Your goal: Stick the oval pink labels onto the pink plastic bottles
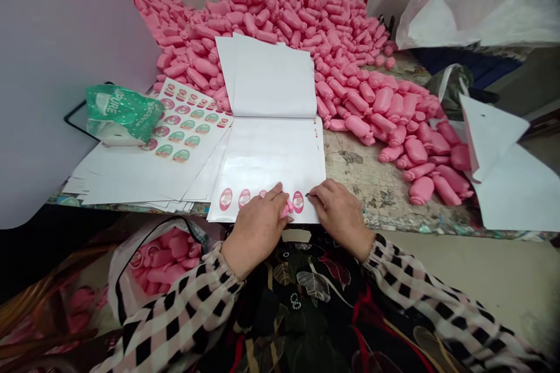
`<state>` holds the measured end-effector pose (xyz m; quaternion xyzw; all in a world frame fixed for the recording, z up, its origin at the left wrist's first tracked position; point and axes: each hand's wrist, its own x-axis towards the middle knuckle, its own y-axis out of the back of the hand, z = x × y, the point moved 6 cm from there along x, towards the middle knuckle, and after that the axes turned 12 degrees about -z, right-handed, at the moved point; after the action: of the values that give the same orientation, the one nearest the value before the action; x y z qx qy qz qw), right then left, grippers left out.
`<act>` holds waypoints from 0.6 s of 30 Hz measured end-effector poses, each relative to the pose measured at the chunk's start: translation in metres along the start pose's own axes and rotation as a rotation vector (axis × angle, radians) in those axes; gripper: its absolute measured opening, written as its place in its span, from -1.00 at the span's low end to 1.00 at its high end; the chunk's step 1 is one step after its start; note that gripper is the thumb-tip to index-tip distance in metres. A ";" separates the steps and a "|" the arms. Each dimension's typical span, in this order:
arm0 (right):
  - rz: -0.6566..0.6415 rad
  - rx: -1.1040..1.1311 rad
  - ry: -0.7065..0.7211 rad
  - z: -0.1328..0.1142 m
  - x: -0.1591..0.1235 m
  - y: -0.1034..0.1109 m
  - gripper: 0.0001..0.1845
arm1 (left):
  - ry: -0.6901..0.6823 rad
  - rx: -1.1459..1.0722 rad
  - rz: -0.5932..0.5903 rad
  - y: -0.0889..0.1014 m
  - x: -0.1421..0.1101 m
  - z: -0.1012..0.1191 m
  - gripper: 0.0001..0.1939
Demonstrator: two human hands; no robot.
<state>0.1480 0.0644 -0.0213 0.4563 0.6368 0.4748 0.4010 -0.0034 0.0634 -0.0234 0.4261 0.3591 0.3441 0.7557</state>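
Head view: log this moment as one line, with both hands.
left hand: holds pink plastic bottle | right hand: on oval-label sheet | behind: heap of pink bottles

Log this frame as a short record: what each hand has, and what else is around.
Left hand: holds a small pink plastic bottle over the label sheet
Right hand: rests on the lower edge of the label sheet
Label sheet: white, with a row of pink oval labels
Rest: heap of pink plastic bottles; sheet of round stickers; green plastic bag; white carrier bag of bottles by the lap
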 end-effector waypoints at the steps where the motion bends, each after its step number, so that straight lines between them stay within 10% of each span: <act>1: -0.003 -0.018 0.005 0.000 0.001 0.000 -0.79 | 0.010 0.019 -0.013 -0.002 0.002 -0.001 -0.61; 18: -0.096 0.100 0.090 0.007 0.006 0.000 -0.79 | 0.009 0.082 -0.068 0.004 0.009 -0.002 -0.51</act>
<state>0.1526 0.0716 -0.0237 0.4231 0.6983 0.4425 0.3710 -0.0009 0.0737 -0.0226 0.4428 0.3906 0.3049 0.7473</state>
